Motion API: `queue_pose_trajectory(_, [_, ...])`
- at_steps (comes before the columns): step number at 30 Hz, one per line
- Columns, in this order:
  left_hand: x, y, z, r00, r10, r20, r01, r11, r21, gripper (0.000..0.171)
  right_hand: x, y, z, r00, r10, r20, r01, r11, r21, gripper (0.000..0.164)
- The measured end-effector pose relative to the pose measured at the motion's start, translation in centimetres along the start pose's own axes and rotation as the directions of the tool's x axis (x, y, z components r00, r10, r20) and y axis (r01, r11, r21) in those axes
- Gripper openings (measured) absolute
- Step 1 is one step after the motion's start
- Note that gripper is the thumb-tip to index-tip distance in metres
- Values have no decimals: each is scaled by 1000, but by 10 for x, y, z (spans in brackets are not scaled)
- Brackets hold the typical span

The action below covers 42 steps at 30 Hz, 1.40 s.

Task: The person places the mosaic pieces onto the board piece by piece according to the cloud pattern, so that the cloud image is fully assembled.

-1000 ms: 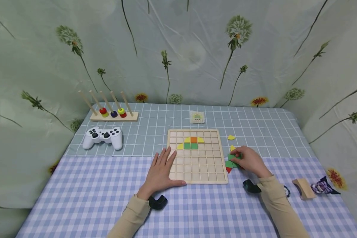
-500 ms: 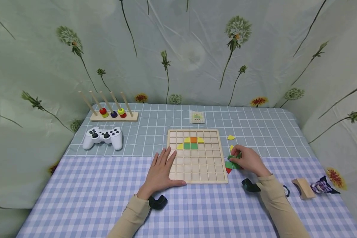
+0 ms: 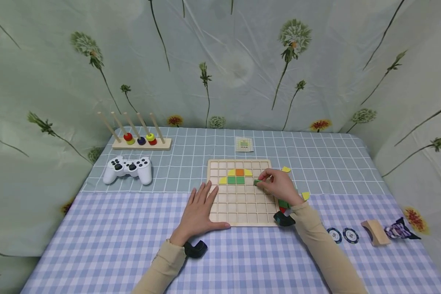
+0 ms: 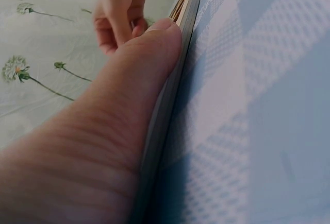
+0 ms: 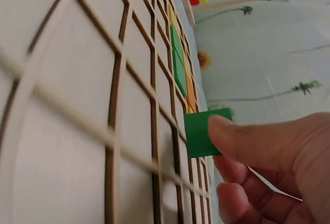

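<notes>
My right hand (image 3: 279, 187) pinches a green square tile (image 5: 196, 134) between thumb and fingers, above the right part of a wooden grid board (image 3: 241, 209). In the right wrist view the tile hangs tilted, close to the grid ridges. On the board lie two green squares (image 3: 236, 180), an orange square (image 3: 239, 172) and yellow curved pieces (image 3: 248, 172). With fingers spread, my left hand (image 3: 195, 216) rests along the board's lower left edge; its thumb (image 4: 154, 41) lies on the near rim. Loose green tiles (image 3: 283, 203) sit partly hidden under my right wrist.
Yellow pieces (image 3: 306, 196) lie right of the board. Behind it is a small pattern card (image 3: 244, 144). A white game controller (image 3: 128, 169) and a peg stand (image 3: 143, 146) with rings are at left. Two chips (image 3: 350, 235), an arched wooden block (image 3: 375, 232) and a dark patterned item (image 3: 400, 231) lie at right.
My right hand has lifted a green tile from the loose pile and carried it left over the board. The two chips now show more fully. My left hand has stayed put.
</notes>
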<state>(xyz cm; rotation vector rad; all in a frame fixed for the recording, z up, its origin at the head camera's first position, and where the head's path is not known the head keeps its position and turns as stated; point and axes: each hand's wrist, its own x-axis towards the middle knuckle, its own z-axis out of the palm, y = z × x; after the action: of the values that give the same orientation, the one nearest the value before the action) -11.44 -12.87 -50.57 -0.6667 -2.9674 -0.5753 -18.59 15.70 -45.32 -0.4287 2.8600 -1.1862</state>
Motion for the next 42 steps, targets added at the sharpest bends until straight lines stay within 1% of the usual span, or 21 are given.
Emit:
queue_pose_trajectory(5, [0, 0, 2, 1000, -2, 1, 2, 1000, 7, 116, 8, -7, 14, 1000, 2, -11, -2, 1000, 2, 9])
queue_pose_trajectory(10, [0, -1, 1, 1000, -9, 3, 9, 1000, 7, 116, 13, -12, 23, 999, 4, -34, -5, 999, -36, 8])
queue_pose_trajectory(14, [0, -1, 1, 1000, -13, 3, 13, 1000, 9, 117, 16, -14, 25, 999, -4, -46, 1, 997, -80, 10])
queue_pose_trajectory(19, [-1, -1, 2, 1000, -16, 5, 16, 1000, 15, 117, 18, -15, 26, 999, -3, -45, -1, 995, -102, 9])
queue_pose_trajectory(26, [0, 0, 1, 1000, -3, -3, 3, 1000, 13, 116, 22, -11, 23, 1000, 0, -22, -3, 987, -163, 7])
queue_pose_trajectory(31, [0, 0, 1, 1000, 3, -7, -3, 1000, 18, 117, 19, -9, 21, 1000, -12, -15, 10, 987, -159, 6])
queue_pose_trajectory(37, [0, 0, 1, 1000, -10, 8, 9, 1000, 24, 117, 8, -6, 18, 997, -83, 3, 82, 988, -129, 12])
queue_pose_trajectory(40, [0, -1, 1, 1000, -10, 13, 10, 1000, 22, 117, 0, -2, 13, 994, -106, -16, 104, 988, -115, 14])
queue_pose_trajectory(42, [0, -1, 1, 1000, -9, 9, 8, 1000, 23, 117, -6, 0, 8, 994, -101, -43, 97, 990, -104, 14])
